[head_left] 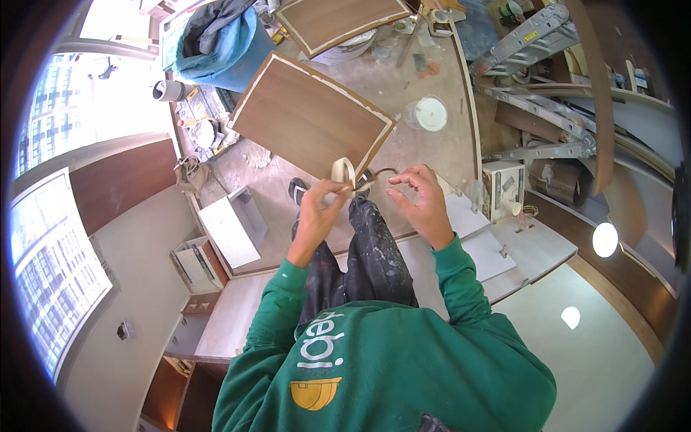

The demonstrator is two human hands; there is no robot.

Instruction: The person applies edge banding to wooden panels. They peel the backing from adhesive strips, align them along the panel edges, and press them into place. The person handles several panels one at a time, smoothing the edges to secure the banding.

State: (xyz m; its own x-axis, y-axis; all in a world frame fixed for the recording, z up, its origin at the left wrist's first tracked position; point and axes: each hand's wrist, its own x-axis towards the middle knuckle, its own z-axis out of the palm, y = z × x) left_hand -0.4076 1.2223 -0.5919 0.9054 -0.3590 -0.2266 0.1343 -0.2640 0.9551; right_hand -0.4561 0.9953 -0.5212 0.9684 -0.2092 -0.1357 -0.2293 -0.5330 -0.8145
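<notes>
A roll of cream tape (pixel 344 170) is pinched in the fingers of my left hand (pixel 318 210), held up in front of my legs. A short loose length curls from the roll towards the right, and a thin dark curved strip (pixel 387 171) shows beside it. My right hand (pixel 423 200) is raised close by, its fingers bent and thumb apart, with nothing plainly between them. Just beyond the roll is the near corner of a brown panel (pixel 309 115), its edges lined with a pale strip.
Another edged brown panel (pixel 342 21) rests on a bucket farther back. A lidded white tub (pixel 430 114) stands right of the near panel. A blue bin (pixel 223 47) is at far left, a metal ladder (pixel 540 119) at right. A white box-like piece (pixel 234 227) sits left of my feet.
</notes>
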